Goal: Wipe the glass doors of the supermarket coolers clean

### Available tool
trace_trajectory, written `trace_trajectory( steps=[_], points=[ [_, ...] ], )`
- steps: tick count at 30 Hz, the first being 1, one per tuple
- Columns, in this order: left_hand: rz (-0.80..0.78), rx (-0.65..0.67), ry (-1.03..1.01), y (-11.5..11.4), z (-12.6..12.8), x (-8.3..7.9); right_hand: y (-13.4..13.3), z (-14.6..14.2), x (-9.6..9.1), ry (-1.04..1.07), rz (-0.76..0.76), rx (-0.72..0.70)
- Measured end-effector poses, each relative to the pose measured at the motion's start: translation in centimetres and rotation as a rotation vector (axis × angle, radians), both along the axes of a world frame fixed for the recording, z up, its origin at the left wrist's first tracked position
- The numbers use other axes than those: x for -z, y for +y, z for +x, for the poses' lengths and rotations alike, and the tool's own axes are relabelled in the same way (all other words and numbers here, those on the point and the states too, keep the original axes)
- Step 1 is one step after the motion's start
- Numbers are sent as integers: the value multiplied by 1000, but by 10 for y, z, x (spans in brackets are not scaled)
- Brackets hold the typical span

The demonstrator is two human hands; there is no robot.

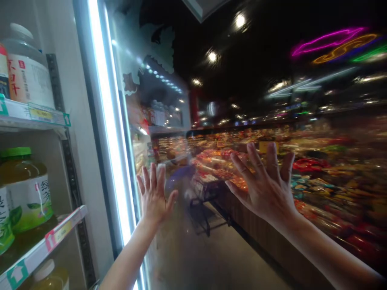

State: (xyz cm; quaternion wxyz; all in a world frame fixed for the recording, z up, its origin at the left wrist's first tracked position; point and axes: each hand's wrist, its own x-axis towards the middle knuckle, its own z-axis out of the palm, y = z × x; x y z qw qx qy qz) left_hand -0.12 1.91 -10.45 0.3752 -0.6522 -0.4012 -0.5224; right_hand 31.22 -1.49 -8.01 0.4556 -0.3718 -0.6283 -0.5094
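I stand at an open drinks cooler in a shop. My left hand (155, 195) is raised with its fingers spread, flat against or just at the glass door (142, 104) by the lit door frame (104, 121). My right hand (266, 183) is also up with fingers spread wide, held in the air to the right of the door; whether it touches the glass I cannot tell. Neither hand holds anything. Inside the cooler, a green-capped tea bottle (26, 189) stands on the middle shelf (45, 245), and a large white-capped bottle (27, 68) stands on the shelf above.
Another capped bottle (50, 276) shows on the lowest shelf. Beyond the door, blurred, is a shop aisle with a long display counter (302, 193) of packaged goods on the right. A shopping trolley (205, 193) stands in the aisle. Neon signs (332, 40) glow above.
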Motion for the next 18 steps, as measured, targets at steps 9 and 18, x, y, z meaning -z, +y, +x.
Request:
trace_trajectory(
  steps=[9, 18],
  points=[
    [14, 45, 1, -7, 25, -28, -9, 9, -6, -55, -1, 96],
    [108, 39, 29, -12, 91, -50, -14, 53, -26, -160, -24, 72]
  ],
)
